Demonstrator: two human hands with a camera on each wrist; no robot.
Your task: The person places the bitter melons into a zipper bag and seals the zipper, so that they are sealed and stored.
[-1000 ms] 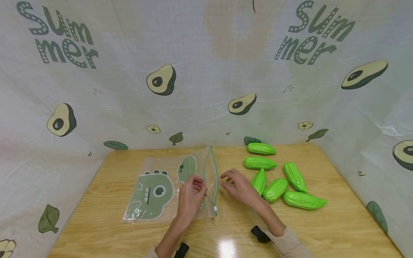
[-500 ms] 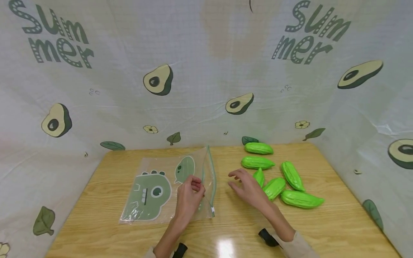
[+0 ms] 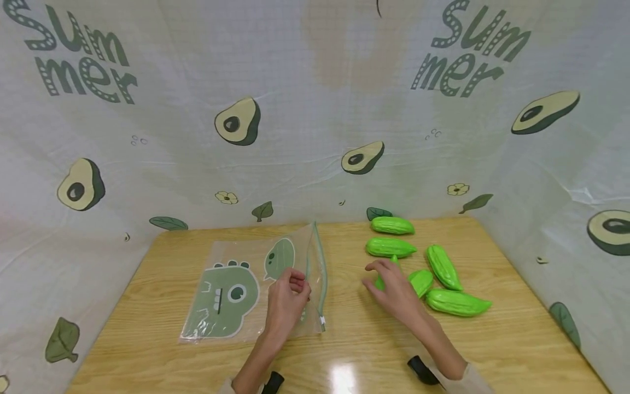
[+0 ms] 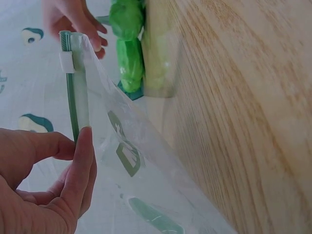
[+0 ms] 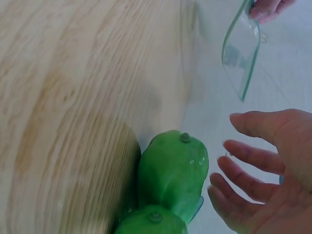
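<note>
A clear plastic slider bag [image 3: 223, 312] with green monster prints lies on the table, its mouth facing right and standing partly apart. My left hand [image 3: 285, 301] pinches one edge of that mouth between thumb and fingers, as the left wrist view shows near the green zip strip [image 4: 73, 105]. At the strip's end sits a white slider [image 4: 67, 62]. My right hand [image 3: 396, 293], fingers spread and loosely bent, hovers over the nearest of several bright green bitter melons [image 3: 458, 303] and partly hides it. In the right wrist view a bitter melon [image 5: 170, 170] is below the fingers, with nothing held.
Farther back on the wooden table [image 3: 162, 350] two bitter melons lie one behind the other, the rear one [image 3: 392, 225] near the cloth. A pale cloth [image 3: 295, 109] printed with avocados and leaves stands behind and at both sides.
My right hand has moved right, away from the bag's mouth to over the bitter melons. My left hand keeps its pinch on the bag. The head view has shifted slightly.
</note>
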